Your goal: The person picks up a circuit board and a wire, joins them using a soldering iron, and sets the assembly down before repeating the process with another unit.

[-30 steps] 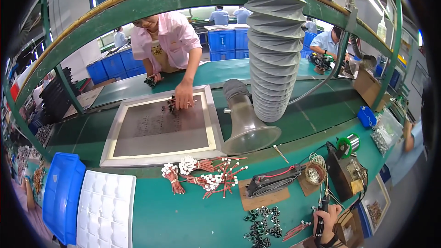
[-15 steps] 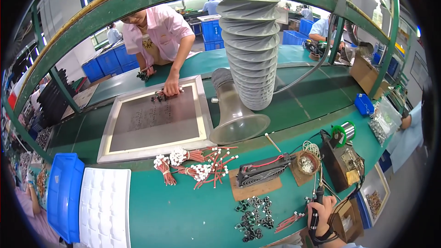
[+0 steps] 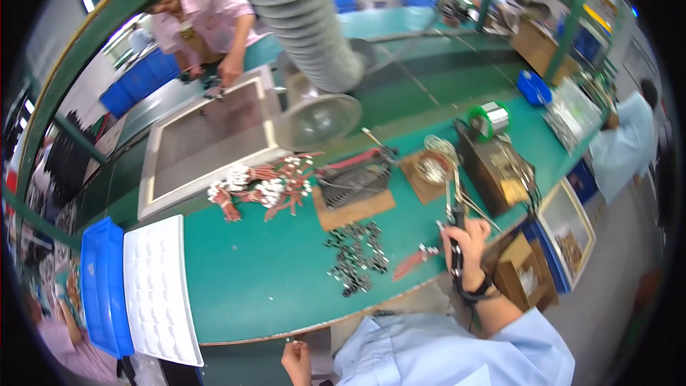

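Observation:
My right hand is closed round the black handle of a soldering iron, its tip pointing away from me. Beside it, short red wires with white connectors lie near the table edge. Further left is a cluster of small black-and-green parts. My left hand is low, just off the table's front edge. Its fingers are bent together on something small and whitish that I cannot make out.
A small black fan, a dish, a solder spool and a soldering station line the table. Left are bundled wires, a white tray and a blue bin. Opposite, a person works by a framed panel.
The view has tilted down and shifted right, so my left hand and body now show. My right hand keeps the soldering iron. The wires and small parts lie as before.

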`<action>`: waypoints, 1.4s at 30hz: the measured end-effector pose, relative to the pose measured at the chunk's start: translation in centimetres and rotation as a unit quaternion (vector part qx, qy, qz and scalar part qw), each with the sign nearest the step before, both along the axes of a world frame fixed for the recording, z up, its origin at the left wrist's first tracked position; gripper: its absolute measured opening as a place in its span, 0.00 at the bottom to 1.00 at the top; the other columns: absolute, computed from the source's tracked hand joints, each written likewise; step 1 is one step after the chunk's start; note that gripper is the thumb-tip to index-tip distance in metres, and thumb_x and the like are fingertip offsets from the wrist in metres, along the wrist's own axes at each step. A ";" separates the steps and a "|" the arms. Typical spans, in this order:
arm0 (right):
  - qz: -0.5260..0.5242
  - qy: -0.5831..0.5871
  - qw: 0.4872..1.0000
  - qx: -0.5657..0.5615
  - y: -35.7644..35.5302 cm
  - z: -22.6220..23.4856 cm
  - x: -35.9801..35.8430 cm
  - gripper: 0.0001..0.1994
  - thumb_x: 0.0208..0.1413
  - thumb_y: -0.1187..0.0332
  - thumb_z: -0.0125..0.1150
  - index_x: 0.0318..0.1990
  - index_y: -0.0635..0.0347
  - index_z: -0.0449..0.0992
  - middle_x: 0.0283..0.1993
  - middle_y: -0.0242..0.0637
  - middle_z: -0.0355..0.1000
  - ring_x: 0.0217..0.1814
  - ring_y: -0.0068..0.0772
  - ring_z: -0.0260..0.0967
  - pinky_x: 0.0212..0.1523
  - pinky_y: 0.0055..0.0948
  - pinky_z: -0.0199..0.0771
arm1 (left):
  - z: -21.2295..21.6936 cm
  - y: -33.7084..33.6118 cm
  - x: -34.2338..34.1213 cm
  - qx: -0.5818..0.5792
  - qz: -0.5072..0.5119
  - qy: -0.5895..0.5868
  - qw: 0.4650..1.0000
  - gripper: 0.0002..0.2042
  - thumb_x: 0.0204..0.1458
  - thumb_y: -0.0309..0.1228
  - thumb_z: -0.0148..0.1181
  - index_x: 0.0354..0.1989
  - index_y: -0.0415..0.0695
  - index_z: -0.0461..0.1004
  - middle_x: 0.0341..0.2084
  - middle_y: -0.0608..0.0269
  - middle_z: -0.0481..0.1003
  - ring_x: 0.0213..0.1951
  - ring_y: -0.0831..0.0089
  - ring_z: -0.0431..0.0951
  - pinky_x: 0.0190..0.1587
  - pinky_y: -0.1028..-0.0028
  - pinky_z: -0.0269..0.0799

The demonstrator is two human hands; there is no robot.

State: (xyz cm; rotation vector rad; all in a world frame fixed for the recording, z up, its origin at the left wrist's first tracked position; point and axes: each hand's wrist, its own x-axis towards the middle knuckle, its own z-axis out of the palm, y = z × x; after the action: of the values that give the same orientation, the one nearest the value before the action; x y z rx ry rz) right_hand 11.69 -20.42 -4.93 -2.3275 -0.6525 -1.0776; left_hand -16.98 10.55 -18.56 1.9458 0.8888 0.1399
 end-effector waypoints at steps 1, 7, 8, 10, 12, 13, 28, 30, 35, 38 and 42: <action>0.004 0.004 1.000 0.010 0.4 0.4 0.1 0.18 0.31 0.81 0.67 0.33 0.51 0.71 0.31 0.36 0.66 0.34 0.42 0.62 0.43 0.37 0.57 | 1.4 -0.4 -1.3 -0.025 0.007 -0.026 0.999 0.07 0.48 0.18 0.54 0.36 0.38 0.69 0.29 0.57 0.73 0.32 0.73 0.74 0.33 0.74 0.71; 0.006 -0.034 0.998 0.049 0.6 0.6 -0.3 0.17 0.33 0.79 0.68 0.33 0.51 0.72 0.29 0.33 0.65 0.33 0.38 0.63 0.41 0.35 0.57 | 15.6 -4.0 1.2 -0.152 -0.019 -0.280 0.948 0.14 0.47 0.15 0.54 0.43 0.39 0.64 0.26 0.61 0.69 0.29 0.76 0.71 0.34 0.74 0.72; 0.003 -0.045 0.998 0.052 0.4 0.5 -0.3 0.17 0.34 0.79 0.68 0.33 0.51 0.72 0.28 0.33 0.66 0.32 0.37 0.63 0.41 0.35 0.57 | 17.5 -4.8 2.5 -0.140 -0.032 -0.280 0.949 0.15 0.47 0.15 0.54 0.44 0.39 0.63 0.27 0.61 0.68 0.29 0.75 0.71 0.36 0.73 0.72; -0.006 -0.059 0.996 0.061 0.3 0.0 0.0 0.16 0.34 0.79 0.68 0.33 0.51 0.72 0.27 0.32 0.66 0.31 0.36 0.63 0.40 0.35 0.58 | 19.3 -6.1 6.2 -0.169 -0.077 -0.340 0.922 0.09 0.48 0.14 0.53 0.38 0.37 0.68 0.26 0.56 0.73 0.30 0.69 0.76 0.36 0.73 0.72; 0.000 -0.049 0.996 0.069 -0.1 -0.6 -0.3 0.16 0.36 0.79 0.67 0.34 0.52 0.72 0.26 0.31 0.68 0.28 0.35 0.64 0.41 0.33 0.58 | 20.5 -7.4 9.3 -0.150 -0.085 -0.358 0.918 0.08 0.49 0.15 0.53 0.37 0.37 0.68 0.26 0.57 0.72 0.29 0.70 0.75 0.36 0.74 0.71; -0.001 -0.046 0.996 0.073 -0.3 -0.7 -0.3 0.16 0.37 0.79 0.67 0.35 0.52 0.72 0.26 0.31 0.68 0.27 0.34 0.64 0.41 0.33 0.59 | 20.6 -7.7 10.2 -0.134 -0.096 -0.377 0.911 0.07 0.49 0.16 0.53 0.36 0.36 0.68 0.27 0.58 0.72 0.28 0.71 0.74 0.35 0.75 0.70; 0.004 -0.019 0.996 0.081 -0.1 -1.1 0.6 0.15 0.39 0.81 0.66 0.35 0.53 0.72 0.27 0.31 0.72 0.27 0.31 0.68 0.41 0.31 0.63 | 18.3 -8.0 15.1 -0.231 -0.122 -0.323 0.910 0.02 0.52 0.21 0.53 0.33 0.38 0.67 0.29 0.59 0.71 0.29 0.76 0.70 0.34 0.78 0.66; 0.004 -0.019 0.997 0.076 -0.4 -0.9 0.5 0.16 0.38 0.81 0.66 0.35 0.53 0.72 0.28 0.31 0.72 0.27 0.31 0.69 0.41 0.32 0.63 | 18.7 -8.4 15.1 -0.244 -0.142 -0.321 0.904 0.02 0.53 0.21 0.52 0.32 0.39 0.67 0.29 0.60 0.70 0.30 0.76 0.69 0.34 0.78 0.65; 0.040 -0.020 0.995 0.086 0.1 -1.0 0.1 0.15 0.38 0.81 0.66 0.34 0.52 0.72 0.28 0.32 0.73 0.29 0.31 0.70 0.42 0.33 0.63 | 19.5 -8.7 16.3 -0.329 -0.160 -0.263 0.893 0.03 0.53 0.23 0.53 0.32 0.39 0.66 0.28 0.58 0.73 0.29 0.76 0.70 0.34 0.78 0.66; 0.061 -0.018 0.991 0.120 0.5 0.0 -1.5 0.16 0.39 0.81 0.66 0.35 0.53 0.70 0.28 0.33 0.75 0.30 0.33 0.70 0.45 0.35 0.63 | 19.4 -8.4 16.2 -0.407 -0.179 -0.200 0.873 0.03 0.54 0.24 0.53 0.33 0.40 0.65 0.28 0.57 0.74 0.29 0.75 0.70 0.34 0.77 0.66; 0.136 0.007 0.967 0.215 2.8 1.9 -5.4 0.18 0.40 0.83 0.64 0.37 0.54 0.66 0.29 0.37 0.76 0.33 0.36 0.71 0.49 0.38 0.61 | 19.2 -10.5 16.0 -0.442 -0.164 -0.218 0.855 0.05 0.54 0.25 0.53 0.36 0.40 0.65 0.28 0.57 0.75 0.28 0.75 0.71 0.35 0.77 0.67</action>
State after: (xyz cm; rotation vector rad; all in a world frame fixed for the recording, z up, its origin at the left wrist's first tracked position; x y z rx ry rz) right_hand 6.34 -17.66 -3.08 -1.8144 -0.6359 -0.9634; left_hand -0.96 0.06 0.64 1.0892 0.2136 -0.0357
